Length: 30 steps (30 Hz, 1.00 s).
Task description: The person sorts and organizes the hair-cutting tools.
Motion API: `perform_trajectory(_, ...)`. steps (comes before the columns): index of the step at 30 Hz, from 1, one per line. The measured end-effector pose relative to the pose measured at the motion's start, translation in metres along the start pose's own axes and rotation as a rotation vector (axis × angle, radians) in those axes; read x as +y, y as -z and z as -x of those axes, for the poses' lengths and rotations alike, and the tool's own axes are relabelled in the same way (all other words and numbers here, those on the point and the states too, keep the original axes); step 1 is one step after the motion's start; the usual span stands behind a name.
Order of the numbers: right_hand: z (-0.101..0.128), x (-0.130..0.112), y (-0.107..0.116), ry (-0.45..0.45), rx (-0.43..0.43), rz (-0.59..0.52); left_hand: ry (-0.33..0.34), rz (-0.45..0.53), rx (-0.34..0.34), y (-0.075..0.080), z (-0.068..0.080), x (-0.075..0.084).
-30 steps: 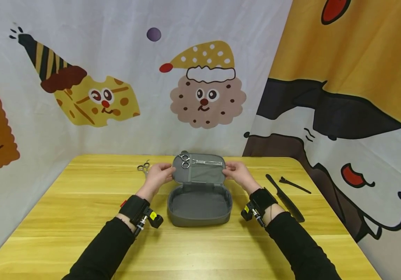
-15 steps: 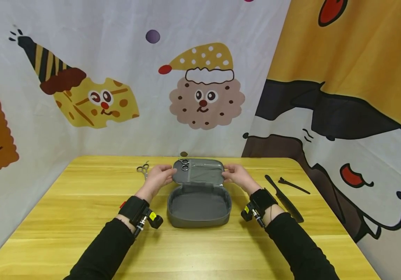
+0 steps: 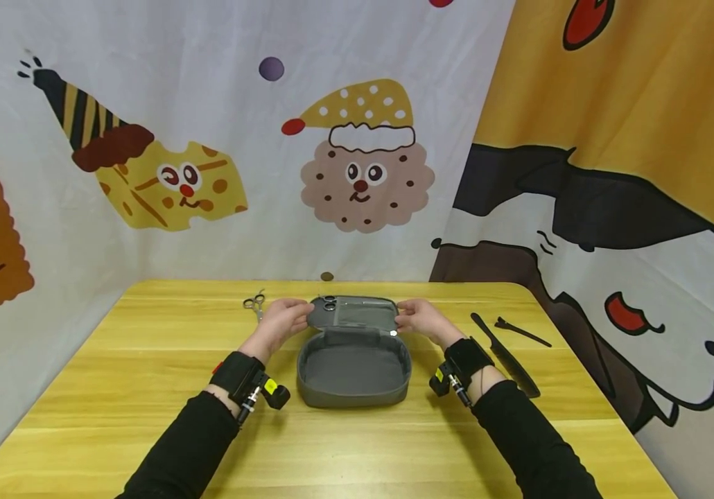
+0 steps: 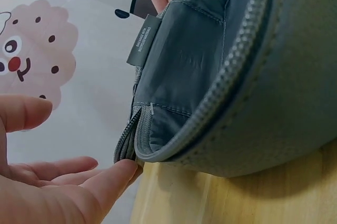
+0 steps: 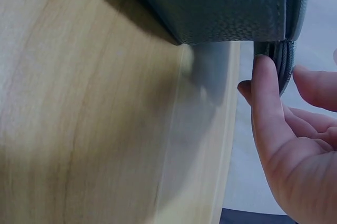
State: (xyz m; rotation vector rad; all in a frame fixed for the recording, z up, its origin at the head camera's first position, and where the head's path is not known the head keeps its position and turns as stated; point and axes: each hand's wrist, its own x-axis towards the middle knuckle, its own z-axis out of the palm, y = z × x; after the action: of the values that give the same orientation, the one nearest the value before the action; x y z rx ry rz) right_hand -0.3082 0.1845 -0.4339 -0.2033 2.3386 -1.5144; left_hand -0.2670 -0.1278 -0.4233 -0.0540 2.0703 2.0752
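Note:
A grey zip case (image 3: 353, 400) stands unzipped on the table, its lid (image 3: 366, 316) folded back and low behind the body. Tucked in the lid's clear pocket are scissors (image 3: 329, 305), only their finger loops plain to see. At the lid's left edge my left hand (image 3: 279, 324) touches the rim with an almost straight finger; in the left wrist view the thumb (image 4: 26, 112) stands apart from it. Across from it, my right hand (image 3: 427, 320) has the lid's edge between a finger underneath and the thumb (image 5: 316, 88). No contents show inside the case body.
Another pair of scissors (image 3: 256, 303) lies left of the case, close to my left hand. To the right lie a black comb (image 3: 509, 360) and a black hair clip (image 3: 522, 331). Printed cloth (image 3: 207, 256) hangs behind the wooden table (image 3: 344, 450).
The lid has tipped farther back and down, with both hands at its edges. The scissors in its pocket now look foreshortened. The case body has stayed put.

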Motion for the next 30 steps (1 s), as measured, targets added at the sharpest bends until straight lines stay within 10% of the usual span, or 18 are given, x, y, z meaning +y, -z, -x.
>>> perform_trajectory(30,0.003,0.0037,0.0013,-0.037,-0.039,0.042,0.008,-0.065,-0.049,0.0014,0.003,-0.0007)
